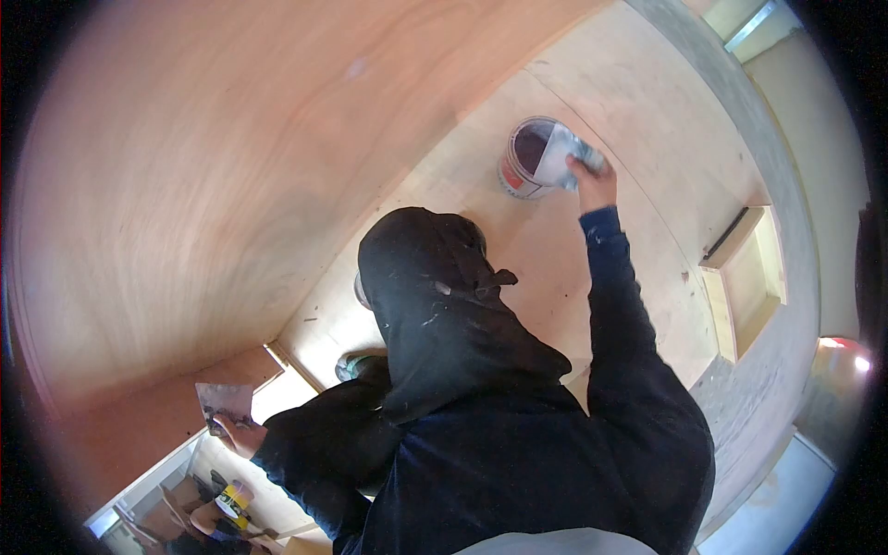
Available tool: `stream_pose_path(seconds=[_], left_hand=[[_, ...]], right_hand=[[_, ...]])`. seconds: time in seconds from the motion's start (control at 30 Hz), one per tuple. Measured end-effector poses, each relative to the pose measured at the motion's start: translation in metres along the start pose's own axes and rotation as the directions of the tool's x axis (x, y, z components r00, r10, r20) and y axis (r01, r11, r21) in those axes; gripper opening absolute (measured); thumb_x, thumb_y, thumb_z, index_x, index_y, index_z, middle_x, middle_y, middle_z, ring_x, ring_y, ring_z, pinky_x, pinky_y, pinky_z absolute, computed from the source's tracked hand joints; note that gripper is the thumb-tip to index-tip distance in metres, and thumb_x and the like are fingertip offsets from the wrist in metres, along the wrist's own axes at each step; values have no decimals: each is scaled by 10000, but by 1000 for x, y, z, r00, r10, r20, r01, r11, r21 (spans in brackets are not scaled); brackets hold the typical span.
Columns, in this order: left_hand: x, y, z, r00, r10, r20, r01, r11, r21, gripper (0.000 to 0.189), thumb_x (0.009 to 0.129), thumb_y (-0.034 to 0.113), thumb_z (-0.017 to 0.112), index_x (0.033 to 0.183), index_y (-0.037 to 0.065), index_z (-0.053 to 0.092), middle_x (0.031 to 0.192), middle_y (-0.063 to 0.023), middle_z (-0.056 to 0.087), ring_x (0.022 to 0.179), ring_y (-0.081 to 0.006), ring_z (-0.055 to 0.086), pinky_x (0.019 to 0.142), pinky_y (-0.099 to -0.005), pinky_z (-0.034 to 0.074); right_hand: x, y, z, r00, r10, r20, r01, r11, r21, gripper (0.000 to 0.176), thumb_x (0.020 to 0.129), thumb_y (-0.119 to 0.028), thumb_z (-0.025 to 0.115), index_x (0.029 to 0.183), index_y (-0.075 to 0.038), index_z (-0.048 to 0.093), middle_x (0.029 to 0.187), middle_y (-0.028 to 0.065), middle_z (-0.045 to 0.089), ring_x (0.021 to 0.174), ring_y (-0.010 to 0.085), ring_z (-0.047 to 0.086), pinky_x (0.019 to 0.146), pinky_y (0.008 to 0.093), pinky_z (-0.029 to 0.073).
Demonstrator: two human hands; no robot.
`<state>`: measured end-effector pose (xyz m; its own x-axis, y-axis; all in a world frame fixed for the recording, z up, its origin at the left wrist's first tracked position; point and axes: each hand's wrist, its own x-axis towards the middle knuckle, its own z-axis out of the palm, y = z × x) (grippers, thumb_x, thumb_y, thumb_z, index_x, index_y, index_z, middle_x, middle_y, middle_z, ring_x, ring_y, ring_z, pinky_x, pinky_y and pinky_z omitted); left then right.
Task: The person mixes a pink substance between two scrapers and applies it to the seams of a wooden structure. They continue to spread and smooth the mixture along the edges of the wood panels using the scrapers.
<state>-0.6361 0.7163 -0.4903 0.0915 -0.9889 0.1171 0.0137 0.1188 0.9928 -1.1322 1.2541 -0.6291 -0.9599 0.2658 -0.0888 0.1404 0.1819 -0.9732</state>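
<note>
My right hand (597, 185), arm stretched forward, is closed on a wide pale putty scraper (555, 159). Its blade overlaps the mouth of a round bucket (520, 182) with dark brown material inside, standing on the wooden floor. Low on the left, my left hand (239, 437) grips a thin, square-edged metal putty spreader (225, 400), with dark smears near my fingers. Dark clothing and a bent leg (430, 296) fill the middle of the view and hide part of the floor.
A tall plywood panel (213, 176) rises along the left. To the right, a shallow wooden frame (751, 282) is set against the pale surface. Below my left hand stand a container with a yellow label (234, 499) and some clutter. A shoe (359, 363) shows beside my leg.
</note>
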Motion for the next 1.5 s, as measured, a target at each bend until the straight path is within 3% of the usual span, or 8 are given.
stream_pose_path(seconds=[0.13,0.2,0.63,0.83,0.9,1.03,1.27,1.5], left_hand=[[21,-8,-17,996,-92,-8,91,991,-97,539,851,368,717,1206,1,545,1192,-131,585,1057,-254,577,878,-370,507],[45,-19,-48,962,-242,128,266,939,-217,485,861,369,699,1147,1,564,1152,-149,604,1025,-254,600,866,-373,522],[63,-24,-106,916,-362,174,401,791,-463,476,837,311,724,1177,10,582,1131,-139,650,1048,-284,625,932,-375,511],[80,-34,-160,490,-810,322,864,403,-302,451,841,309,724,1159,18,592,1113,-116,652,1008,-250,635,878,-349,534],[43,-5,-51,913,-385,135,407,846,-343,423,856,299,711,1147,15,593,1092,-100,653,994,-236,630,861,-345,532],[41,-17,11,972,-89,217,128,976,-173,351,887,230,660,1158,19,584,1106,-100,644,1043,-234,608,902,-367,502],[-117,83,255,546,-414,728,586,810,21,385,893,233,625,1235,72,553,1207,-91,612,1100,-280,599,932,-514,476],[-306,31,467,111,-326,939,132,941,311,231,951,216,536,1132,73,528,862,-101,645,609,-245,665,450,-436,566]], right_hand=[[46,-24,23,922,-301,243,386,761,-521,287,782,-165,680,1014,3,658,935,171,697,833,314,672,757,366,530],[57,-42,47,790,68,609,528,429,-733,348,747,-176,638,1043,5,655,992,221,669,933,379,646,859,406,509],[125,60,99,638,419,646,627,204,-752,380,743,-186,619,1087,-35,678,1104,234,642,1039,369,626,922,411,500],[141,86,94,571,468,674,692,166,-702,376,750,-200,627,1091,-52,681,1107,232,643,1040,368,627,919,409,498],[123,42,76,570,377,730,693,257,-674,366,764,-214,638,1094,-62,680,1102,228,646,1028,372,630,908,411,500],[63,-62,30,621,55,782,648,526,-551,367,810,-251,663,1124,-61,662,1069,223,657,983,375,637,874,425,500],[66,-13,-7,819,-102,565,425,770,-476,338,873,-195,640,1149,-2,627,953,197,684,882,270,659,812,346,501],[0,-104,-24,871,-249,423,224,968,109,296,914,-134,594,1166,18,616,990,112,685,932,177,627,866,292,478]])
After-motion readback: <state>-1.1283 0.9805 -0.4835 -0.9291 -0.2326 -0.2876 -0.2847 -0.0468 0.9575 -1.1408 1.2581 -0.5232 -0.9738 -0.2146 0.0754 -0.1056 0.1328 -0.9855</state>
